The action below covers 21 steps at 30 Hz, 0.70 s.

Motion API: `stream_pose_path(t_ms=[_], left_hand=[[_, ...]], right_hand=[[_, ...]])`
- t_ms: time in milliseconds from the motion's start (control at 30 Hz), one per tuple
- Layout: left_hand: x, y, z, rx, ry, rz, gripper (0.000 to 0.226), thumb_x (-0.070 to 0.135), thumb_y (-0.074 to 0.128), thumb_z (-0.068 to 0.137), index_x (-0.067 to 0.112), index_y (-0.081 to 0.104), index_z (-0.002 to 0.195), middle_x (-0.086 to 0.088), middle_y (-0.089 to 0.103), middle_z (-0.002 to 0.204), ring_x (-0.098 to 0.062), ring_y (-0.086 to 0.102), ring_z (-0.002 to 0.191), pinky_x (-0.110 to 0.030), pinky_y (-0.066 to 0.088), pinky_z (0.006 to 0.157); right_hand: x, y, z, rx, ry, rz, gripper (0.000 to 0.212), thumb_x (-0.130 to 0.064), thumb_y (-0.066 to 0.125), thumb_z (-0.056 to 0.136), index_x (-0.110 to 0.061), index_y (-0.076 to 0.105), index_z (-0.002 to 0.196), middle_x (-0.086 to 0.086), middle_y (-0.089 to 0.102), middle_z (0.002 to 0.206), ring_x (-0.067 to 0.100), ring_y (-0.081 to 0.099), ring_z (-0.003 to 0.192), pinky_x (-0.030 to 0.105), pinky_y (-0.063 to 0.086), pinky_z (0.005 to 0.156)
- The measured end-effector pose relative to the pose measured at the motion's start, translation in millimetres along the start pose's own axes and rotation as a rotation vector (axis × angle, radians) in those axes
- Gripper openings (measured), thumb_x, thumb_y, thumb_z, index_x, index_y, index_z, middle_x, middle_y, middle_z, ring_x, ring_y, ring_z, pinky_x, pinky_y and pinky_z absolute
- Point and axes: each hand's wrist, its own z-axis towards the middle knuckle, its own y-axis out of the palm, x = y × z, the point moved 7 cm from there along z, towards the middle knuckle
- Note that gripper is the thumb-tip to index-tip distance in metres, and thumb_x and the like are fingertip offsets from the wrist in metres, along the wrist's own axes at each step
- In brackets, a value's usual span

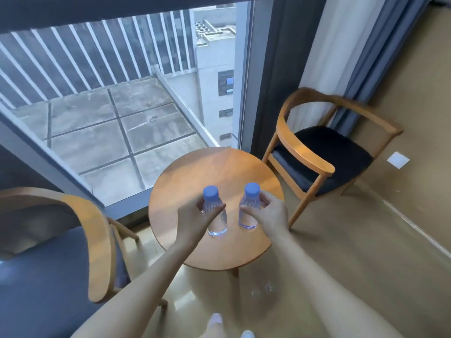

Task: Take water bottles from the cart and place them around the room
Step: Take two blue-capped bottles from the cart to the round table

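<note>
On the round wooden table (214, 167), each hand, left hand (192, 219) and right hand (271, 213), pinches one clear blue-capped plastic water bottle (214, 211) (250, 206) mid-body, fingers partly hiding them.

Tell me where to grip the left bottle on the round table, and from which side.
Grip the left bottle around its ribbed upper body just below the blue cap, coming from the near left side, as the left hand does now. It stands upright on the round table, and the other bottle crowds its right.
</note>
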Motion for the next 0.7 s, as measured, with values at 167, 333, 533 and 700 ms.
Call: stream_pose_path(t_ms=[167, 333, 533, 700], left_hand=[[-28.2, 9.6, 58.1, 0.036, -0.056, 0.049, 0.015, 0.027, 0.079, 0.072, 0.025, 0.064, 0.075, 0.010, 0.065, 0.070, 0.007, 0.055, 0.065, -0.009, 0.040, 0.061], [-57.4, 19.7, 113.0, 0.076, -0.114, 0.050, 0.017, 0.025, 0.079, 0.072, 0.022, 0.063, 0.079, 0.011, 0.063, 0.072, 0.008, 0.054, 0.066, -0.006, 0.038, 0.060], [-103.8, 42.4, 151.7, 0.097, -0.202, 0.050, 0.022, 0.023, 0.079, 0.071, 0.016, 0.062, 0.082, 0.014, 0.059, 0.073, 0.007, 0.052, 0.069, -0.006, 0.037, 0.060], [-139.7, 63.9, 162.9, 0.074, -0.263, 0.062, 0.022, 0.025, 0.078, 0.071, 0.017, 0.062, 0.082, 0.012, 0.062, 0.076, 0.001, 0.054, 0.073, -0.009, 0.039, 0.061]], right_hand=[[8.2, 28.5, 59.8, -0.067, -0.002, -0.029, 0.047, -0.015, 0.084, 0.065, -0.020, 0.067, 0.109, -0.014, 0.066, 0.094, 0.004, 0.059, 0.095, 0.007, 0.041, 0.075], [26.7, 51.8, 117.1, -0.071, 0.025, -0.057, 0.044, -0.014, 0.083, 0.064, -0.028, 0.067, 0.102, -0.021, 0.064, 0.089, 0.008, 0.058, 0.096, 0.018, 0.042, 0.080], [66.0, 78.9, 165.6, -0.102, 0.110, -0.051, 0.046, -0.008, 0.080, 0.065, -0.023, 0.067, 0.106, -0.013, 0.067, 0.093, 0.003, 0.059, 0.085, 0.004, 0.042, 0.064], [97.1, 100.5, 187.7, -0.135, 0.148, -0.038, 0.045, -0.001, 0.078, 0.067, -0.017, 0.067, 0.108, -0.008, 0.064, 0.094, 0.012, 0.057, 0.089, -0.001, 0.039, 0.055]])
